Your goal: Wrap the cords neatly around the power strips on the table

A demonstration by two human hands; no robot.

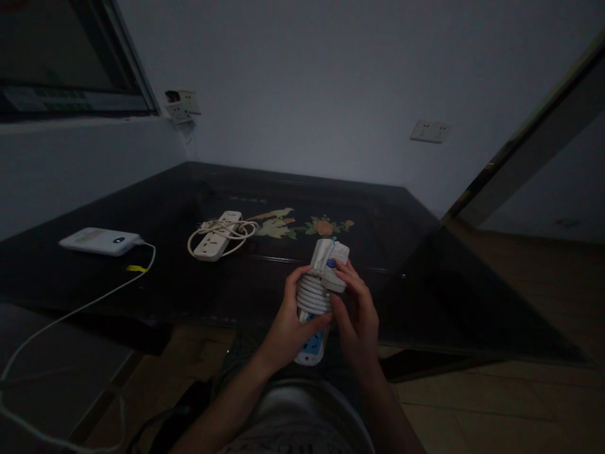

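The power strip (316,343) is held upright in both hands above my lap, just in front of the near edge of the table (425,296), and it does not rest on it. Its cord (312,295) lies in close, stacked turns around the middle of the body. The blue-marked lower end shows below the turns and the white upper end above them. By my judgement the winding is largely done. The last length of cord at the top does not appear secured, though the dim light hides the detail. My left hand (288,325) is closed around the wound section from the left, thumb across the front. My right hand (358,315) is closed against the right side, fingertips on the top end and thumb pressed on the turns. On the table, toward the far left, a second strip (215,243) lies flat with its own cord looped loosely over it. A power bank (100,241) sits near the left edge, with a white cable (94,299) running off the near edge.
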